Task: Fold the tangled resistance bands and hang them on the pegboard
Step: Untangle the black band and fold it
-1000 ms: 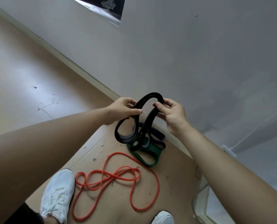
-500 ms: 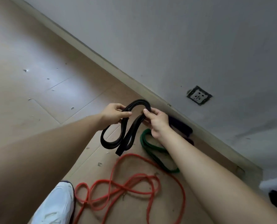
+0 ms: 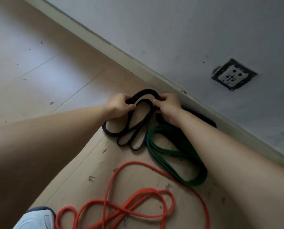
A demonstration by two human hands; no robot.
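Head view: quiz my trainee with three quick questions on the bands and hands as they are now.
1. True or false: the left hand and the right hand both grip the black band.
2. Which lies nearest the shoe? A green band, B orange band, C black band.
3. Fill in: the band lying along the baseboard is ___.
Key: 1 true; 2 B; 3 the purple band.
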